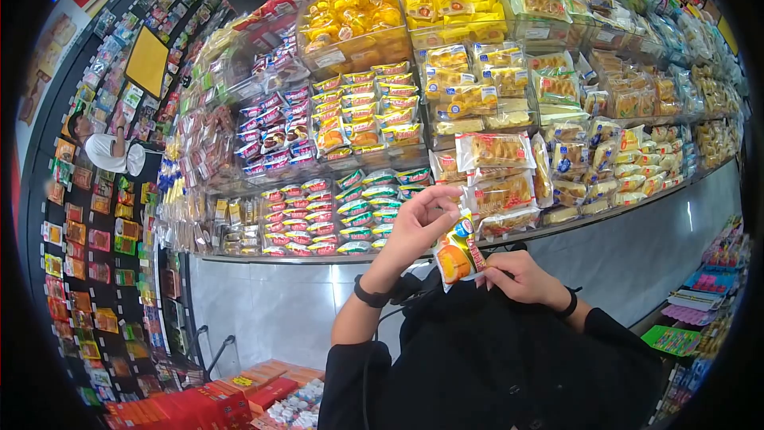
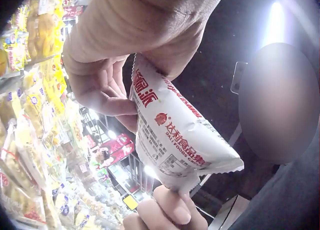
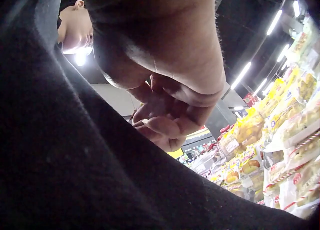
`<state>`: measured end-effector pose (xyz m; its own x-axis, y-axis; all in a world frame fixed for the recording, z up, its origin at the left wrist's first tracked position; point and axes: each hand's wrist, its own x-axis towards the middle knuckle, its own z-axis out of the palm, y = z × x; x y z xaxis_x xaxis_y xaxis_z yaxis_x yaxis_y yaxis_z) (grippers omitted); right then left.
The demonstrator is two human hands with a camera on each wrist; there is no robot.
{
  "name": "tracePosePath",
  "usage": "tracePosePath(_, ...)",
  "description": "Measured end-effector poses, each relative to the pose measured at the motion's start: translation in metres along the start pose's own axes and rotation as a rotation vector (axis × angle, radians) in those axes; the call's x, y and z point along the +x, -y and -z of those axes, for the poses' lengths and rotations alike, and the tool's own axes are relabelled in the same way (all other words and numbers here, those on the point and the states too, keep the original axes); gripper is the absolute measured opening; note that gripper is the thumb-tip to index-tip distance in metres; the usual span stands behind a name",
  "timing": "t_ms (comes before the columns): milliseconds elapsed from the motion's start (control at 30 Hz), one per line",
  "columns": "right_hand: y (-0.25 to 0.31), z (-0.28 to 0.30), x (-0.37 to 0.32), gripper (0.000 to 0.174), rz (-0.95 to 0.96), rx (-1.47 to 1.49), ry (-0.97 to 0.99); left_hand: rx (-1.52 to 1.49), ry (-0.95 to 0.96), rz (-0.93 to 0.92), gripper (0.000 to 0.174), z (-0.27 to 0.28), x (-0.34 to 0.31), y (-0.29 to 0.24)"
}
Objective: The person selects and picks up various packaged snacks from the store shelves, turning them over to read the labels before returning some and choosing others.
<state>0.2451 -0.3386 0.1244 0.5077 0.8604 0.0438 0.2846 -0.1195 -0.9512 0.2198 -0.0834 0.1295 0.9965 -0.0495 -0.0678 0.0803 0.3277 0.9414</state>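
Note:
A small sealed snack packet [image 1: 457, 256], yellow and white with an orange cake picture, is held before the chest. My left hand [image 1: 422, 227] pinches its upper part between thumb and fingers. At its lower right corner, my right hand [image 1: 521, 277] pinches the edge. The left wrist view shows the packet's white back [image 2: 172, 127] with red lettering, the left hand [image 2: 140, 49] above and fingertips of the right hand [image 2: 165, 212] below. In the right wrist view the right hand [image 3: 165, 89] has curled fingers; black clothing hides the packet.
A tiered display [image 1: 334, 261] of packaged breads and cakes stands in front. Hanging snack packets [image 1: 99, 240] line the left wall, where a person in a white shirt [image 1: 111, 151] stands. Red boxes [image 1: 183, 406] are at lower left, and a shelf with colourful packs [image 1: 672, 338] at lower right.

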Motion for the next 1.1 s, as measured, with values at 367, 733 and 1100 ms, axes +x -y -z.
tracePosePath(367, -0.005, -0.003, 0.002, 0.02, 0.049, 0.022, -0.049, 0.076, 0.099, 0.063, 0.035, 0.01, 0.009, -0.004)
tracePosePath(733, -0.01, 0.006, 0.006, 0.01, 0.313, -0.613, -0.276, 0.823, 0.452, -0.192, 0.042, 0.014, -0.001, -0.037)
tracePosePath(1100, -0.012, 0.006, 0.022, 0.016, 0.249, -0.701, -0.323, 1.303, 0.314, -0.314, 0.031, 0.034, 0.002, -0.041)
